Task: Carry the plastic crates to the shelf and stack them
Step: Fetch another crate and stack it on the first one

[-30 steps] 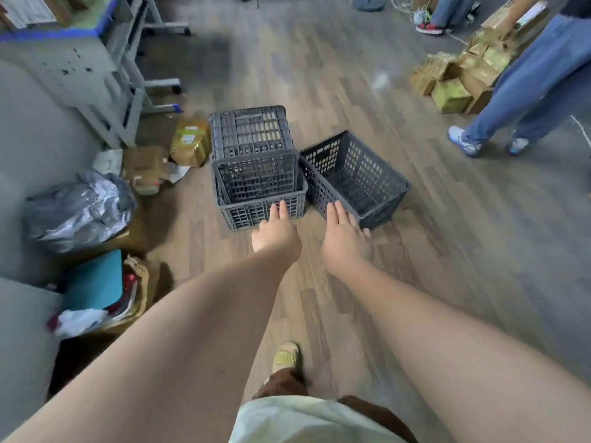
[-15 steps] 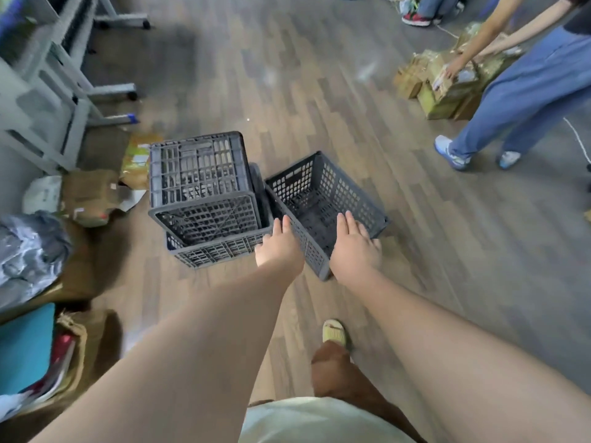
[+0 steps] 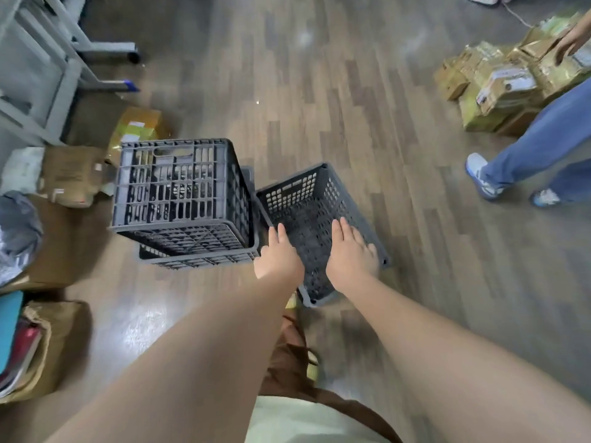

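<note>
while both my arms reach forward and down, my left hand (image 3: 279, 255) and right hand (image 3: 350, 254) sit over the near part of the open grey crate (image 3: 315, 199) on the wooden floor (image 3: 319, 91). fingers (image 3: 340, 228) of both hands are extended and flat, gripping nothing; whether they touch the crate i cannot tell. just left of it, two more grey crates (image 3: 182, 199) stand touching it, one upturned on the other. cardboard boxes (image 3: 499, 84) lie well apart, beside another person's legs (image 3: 537, 155).
</note>
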